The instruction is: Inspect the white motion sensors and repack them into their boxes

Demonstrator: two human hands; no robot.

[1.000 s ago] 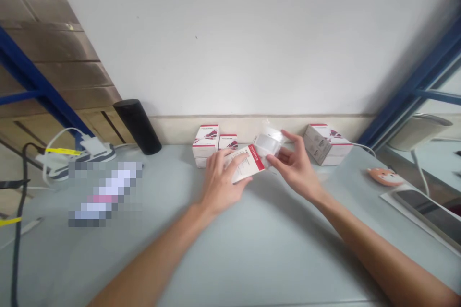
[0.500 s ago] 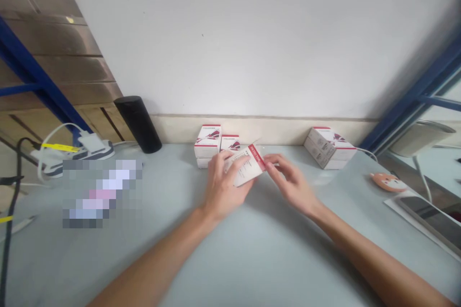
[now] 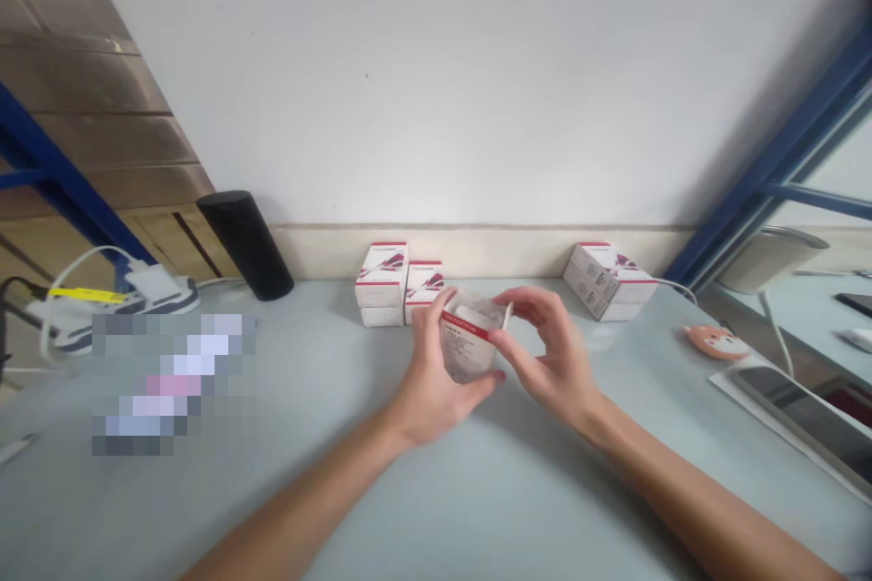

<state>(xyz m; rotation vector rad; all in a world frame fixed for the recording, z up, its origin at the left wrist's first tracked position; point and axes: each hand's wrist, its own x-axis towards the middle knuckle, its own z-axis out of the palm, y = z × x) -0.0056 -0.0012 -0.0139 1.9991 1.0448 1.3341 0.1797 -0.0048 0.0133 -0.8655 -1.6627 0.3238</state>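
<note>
A small white cardboard box (image 3: 466,349) with a red "DETECTOR" band is held up over the middle of the table. Its top is open towards me, and something pale and see-through shows inside, too blurred to name. My left hand (image 3: 436,377) wraps the box from the left and below. From the right, the thumb and fingers of my right hand (image 3: 549,354) pinch its upper right edge, by a raised flap. Behind the box stand similar closed white-and-red boxes (image 3: 381,283), stacked, with another stack (image 3: 426,277) beside them.
More boxes (image 3: 606,281) are grouped at the back right. A black cylinder (image 3: 246,245) and a power strip (image 3: 167,300) with cables are at the back left. On the right lie an orange animal-faced object (image 3: 717,342) and a phone (image 3: 804,413). A white wall (image 3: 442,82) closes off the back.
The box has turned in my left hand so that its open top now faces me. My right hand has moved from beside the red edge to grip the rim. The view has shifted slightly right.
</note>
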